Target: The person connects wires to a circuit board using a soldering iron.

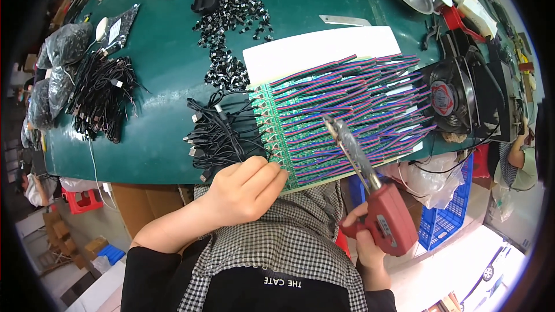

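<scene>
My right hand (366,241) is wrapped round the grip of a red soldering gun (393,219). Its long metal tip slants up and left over a panel of green circuit boards (267,121). Rows of red, blue and black wires (347,101) stretch rightward across the panel. My left hand (248,188) is closed in a pinch at the panel's near left edge; what its fingertips hold is hidden. Black USB cables (217,133) lie beside that hand, several with their ends on the panel's left edge.
A small fan (448,97) stands right of the wires. White card (324,49) lies beneath the panel, with a blade (345,21) beyond it. Small black parts (234,17) are heaped at the back; more cables (104,92) lie left. A blue crate (445,219) sits below the table's right side.
</scene>
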Demonstrator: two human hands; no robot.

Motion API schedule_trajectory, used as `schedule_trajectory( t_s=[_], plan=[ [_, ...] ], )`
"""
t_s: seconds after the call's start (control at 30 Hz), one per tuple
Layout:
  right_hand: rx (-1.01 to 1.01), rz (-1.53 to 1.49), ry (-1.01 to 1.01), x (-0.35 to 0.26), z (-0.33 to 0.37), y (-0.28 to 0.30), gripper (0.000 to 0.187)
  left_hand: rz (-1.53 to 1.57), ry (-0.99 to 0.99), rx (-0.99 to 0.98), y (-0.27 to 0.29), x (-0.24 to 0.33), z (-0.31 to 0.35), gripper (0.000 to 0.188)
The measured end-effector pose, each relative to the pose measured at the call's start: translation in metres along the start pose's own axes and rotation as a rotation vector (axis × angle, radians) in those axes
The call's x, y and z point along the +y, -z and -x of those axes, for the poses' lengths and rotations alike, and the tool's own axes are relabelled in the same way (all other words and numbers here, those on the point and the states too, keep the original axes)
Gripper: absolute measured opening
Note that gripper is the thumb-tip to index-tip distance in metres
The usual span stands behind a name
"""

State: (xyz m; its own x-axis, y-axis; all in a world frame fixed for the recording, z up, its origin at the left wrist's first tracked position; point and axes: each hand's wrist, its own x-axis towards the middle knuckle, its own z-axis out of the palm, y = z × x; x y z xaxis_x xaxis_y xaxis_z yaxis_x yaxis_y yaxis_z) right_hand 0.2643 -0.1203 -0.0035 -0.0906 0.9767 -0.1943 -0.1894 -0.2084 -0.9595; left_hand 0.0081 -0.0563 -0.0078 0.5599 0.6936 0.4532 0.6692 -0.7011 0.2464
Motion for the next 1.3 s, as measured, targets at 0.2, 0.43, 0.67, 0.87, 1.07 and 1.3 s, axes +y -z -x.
schedule_trajectory(
  t_s=[0.2,0.43,0.67,0.87,1.07,1.3],
  plan=[
    [0.016,-0.081,-0.217,0.012,0.029,0.025,0.055,0.006,-0.021,-0.025,-0.005,-0.001,0.004,0.03],
    [-0.152,0.364,-0.056,0.027,0.042,0.045,0.053,0.049,0.025,-0.051,-0.005,-0.003,0.005,0.029],
    [-0.161,0.434,0.038,0.028,0.036,0.039,0.057,0.038,0.003,-0.027,-0.008,-0.005,0.006,0.023],
    [-0.176,0.393,-0.003,0.03,0.034,0.043,0.064,0.033,0.035,-0.043,-0.008,-0.001,0.005,0.029],
    [-0.245,0.508,0.208,0.03,0.026,0.043,0.068,0.016,0.044,-0.048,-0.008,-0.001,0.006,0.029],
    [-0.069,0.28,-0.016,0.035,0.044,0.039,0.068,-0.003,0.033,-0.048,-0.009,0.0,0.005,0.029]
  ],
)
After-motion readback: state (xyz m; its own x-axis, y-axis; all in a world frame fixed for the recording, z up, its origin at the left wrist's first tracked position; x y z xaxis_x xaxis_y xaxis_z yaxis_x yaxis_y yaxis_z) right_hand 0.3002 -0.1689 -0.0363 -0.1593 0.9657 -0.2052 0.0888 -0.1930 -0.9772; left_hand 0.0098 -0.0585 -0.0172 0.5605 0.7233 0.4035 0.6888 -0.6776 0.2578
